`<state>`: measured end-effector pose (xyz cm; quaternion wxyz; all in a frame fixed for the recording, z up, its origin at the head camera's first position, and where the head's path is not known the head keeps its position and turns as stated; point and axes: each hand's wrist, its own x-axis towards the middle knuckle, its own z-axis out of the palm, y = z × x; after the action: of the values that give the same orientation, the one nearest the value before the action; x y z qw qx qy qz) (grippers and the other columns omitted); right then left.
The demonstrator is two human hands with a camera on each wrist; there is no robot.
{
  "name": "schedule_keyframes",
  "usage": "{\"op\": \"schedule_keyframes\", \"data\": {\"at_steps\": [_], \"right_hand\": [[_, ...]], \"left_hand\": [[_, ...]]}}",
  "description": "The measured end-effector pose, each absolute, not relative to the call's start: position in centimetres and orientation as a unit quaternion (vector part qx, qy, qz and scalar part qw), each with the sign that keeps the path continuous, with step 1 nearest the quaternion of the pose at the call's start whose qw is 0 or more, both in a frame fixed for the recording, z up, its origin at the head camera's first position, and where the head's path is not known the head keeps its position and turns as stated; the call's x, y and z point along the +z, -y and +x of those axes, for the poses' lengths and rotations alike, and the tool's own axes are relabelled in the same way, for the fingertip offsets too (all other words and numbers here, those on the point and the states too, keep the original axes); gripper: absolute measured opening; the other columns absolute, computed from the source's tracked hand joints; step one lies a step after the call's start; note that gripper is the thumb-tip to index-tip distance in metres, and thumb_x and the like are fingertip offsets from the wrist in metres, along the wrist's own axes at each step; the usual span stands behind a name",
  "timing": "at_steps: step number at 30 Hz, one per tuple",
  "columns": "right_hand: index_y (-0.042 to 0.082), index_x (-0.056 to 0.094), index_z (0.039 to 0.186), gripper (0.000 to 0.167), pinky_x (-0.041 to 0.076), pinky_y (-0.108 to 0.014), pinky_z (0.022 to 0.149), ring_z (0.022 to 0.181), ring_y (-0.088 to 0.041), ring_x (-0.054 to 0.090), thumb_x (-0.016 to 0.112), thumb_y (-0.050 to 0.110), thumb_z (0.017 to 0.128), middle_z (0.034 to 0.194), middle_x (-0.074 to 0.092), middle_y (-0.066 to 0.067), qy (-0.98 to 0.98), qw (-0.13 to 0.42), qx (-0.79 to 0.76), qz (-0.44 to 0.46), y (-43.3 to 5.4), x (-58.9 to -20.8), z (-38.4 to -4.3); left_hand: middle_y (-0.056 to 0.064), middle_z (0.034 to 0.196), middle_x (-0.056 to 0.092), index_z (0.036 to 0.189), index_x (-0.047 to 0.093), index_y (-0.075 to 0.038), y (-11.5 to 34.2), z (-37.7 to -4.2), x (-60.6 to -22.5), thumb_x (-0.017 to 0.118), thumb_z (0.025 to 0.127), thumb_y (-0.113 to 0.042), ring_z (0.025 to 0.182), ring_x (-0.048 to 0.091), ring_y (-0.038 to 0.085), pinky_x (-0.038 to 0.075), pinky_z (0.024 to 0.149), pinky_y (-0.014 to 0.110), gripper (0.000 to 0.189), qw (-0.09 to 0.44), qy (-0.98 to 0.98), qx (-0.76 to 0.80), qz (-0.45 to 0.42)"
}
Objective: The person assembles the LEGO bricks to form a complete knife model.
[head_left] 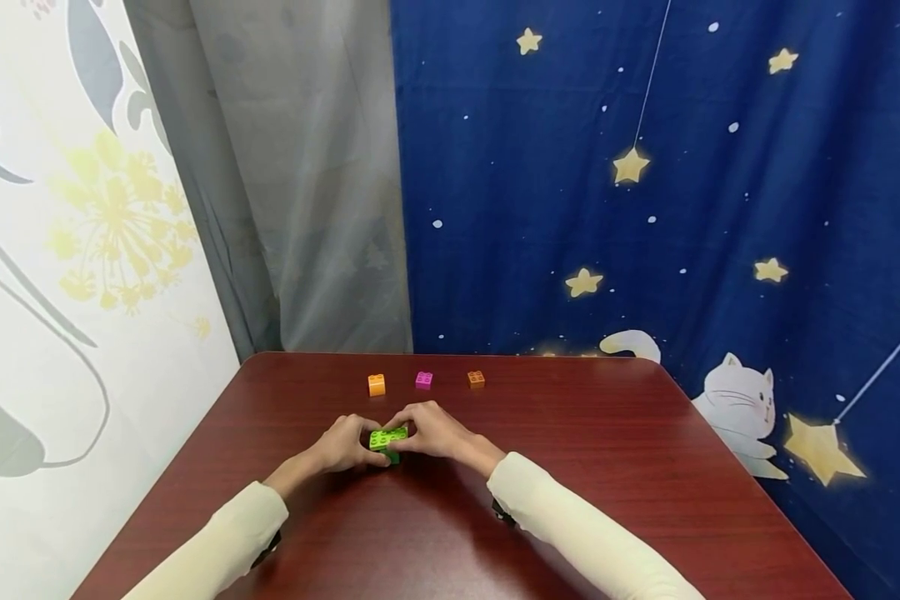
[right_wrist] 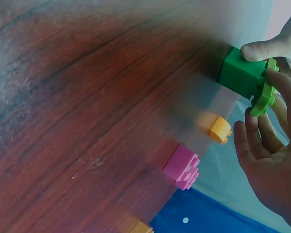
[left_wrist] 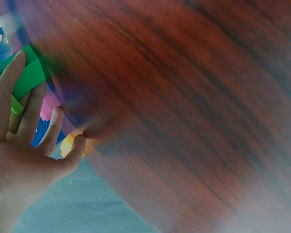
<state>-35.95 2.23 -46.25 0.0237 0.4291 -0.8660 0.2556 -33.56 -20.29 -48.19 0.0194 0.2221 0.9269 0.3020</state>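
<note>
In the head view, my left hand (head_left: pixel 343 444) and right hand (head_left: pixel 433 430) meet around two stacked toy building bricks near the middle of the table. Underneath is a dark green block (right_wrist: pixel 241 75); a thin lime green studded plate (right_wrist: pixel 265 94) sits at its top, with a narrow gap showing at one edge in the right wrist view. My left thumb and fingers grip the dark green block from the sides. The right hand's thumb and fingers pinch the lime plate. In the left wrist view, fingers partly hide the plate.
Behind the hands, a yellow-orange rounded brick (head_left: pixel 377 385), a magenta brick (head_left: pixel 423 381) and an orange-brown brick (head_left: pixel 476 380) stand in a spaced row. The dark red wooden table (head_left: pixel 570 467) ends at a back edge before grey and blue curtains (head_left: pixel 495 208).
</note>
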Motion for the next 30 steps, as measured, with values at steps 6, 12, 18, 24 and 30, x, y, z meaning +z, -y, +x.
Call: {"op": "schedule_keyframes", "data": {"at_steps": [6,12,18,24,30], "right_hand": [[0.019,0.080,0.118,0.031,0.047,-0.012,0.069,0.091,-0.024,0.070,0.084,0.031,0.090,0.106,0.075,0.009,0.867,0.028,0.268,0.420,-2.7,-46.5,-36.0],[0.023,0.079,0.120,0.032,0.047,-0.014,0.072,0.092,-0.020,0.069,0.083,0.034,0.090,0.105,0.072,0.011,0.874,0.032,0.267,0.406,-3.0,-46.3,-36.2],[0.026,0.078,0.122,0.033,0.046,-0.015,0.069,0.090,-0.015,0.067,0.082,0.038,0.091,0.103,0.069,0.011,0.882,0.053,0.250,0.397,-2.8,-46.3,-36.3],[0.028,0.078,0.121,0.032,0.045,-0.015,0.065,0.086,-0.010,0.066,0.081,0.039,0.091,0.099,0.067,0.014,0.884,0.065,0.251,0.390,-2.6,-47.1,-36.0],[0.027,0.077,0.121,0.033,0.046,-0.012,0.068,0.086,-0.003,0.063,0.081,0.040,0.091,0.105,0.070,0.013,0.882,0.062,0.243,0.399,-2.5,-47.8,-35.5]], "left_hand": [[-0.008,0.094,0.073,0.107,0.079,-0.013,20.0,-33.8,-48.1,0.093,0.079,-0.031,0.077,0.058,0.010,0.049,0.070,0.026,0.035,0.011,-0.925,0.301,0.232],[-0.006,0.098,0.074,0.110,0.079,-0.012,19.9,-34.3,-47.6,0.092,0.080,-0.031,0.079,0.058,0.010,0.051,0.072,0.029,0.039,0.006,-0.926,0.299,0.232],[-0.004,0.100,0.075,0.110,0.078,-0.011,20.0,-34.6,-47.3,0.092,0.080,-0.030,0.082,0.060,0.013,0.052,0.074,0.032,0.038,0.000,-0.924,0.300,0.237],[-0.008,0.095,0.073,0.107,0.078,-0.013,20.3,-34.4,-47.6,0.092,0.081,-0.033,0.078,0.059,0.008,0.051,0.072,0.026,0.035,0.001,-0.922,0.299,0.247],[-0.007,0.097,0.074,0.113,0.077,-0.010,20.6,-33.6,-47.5,0.089,0.084,-0.036,0.078,0.059,0.008,0.050,0.070,0.024,0.041,0.023,-0.914,0.295,0.277]]}}
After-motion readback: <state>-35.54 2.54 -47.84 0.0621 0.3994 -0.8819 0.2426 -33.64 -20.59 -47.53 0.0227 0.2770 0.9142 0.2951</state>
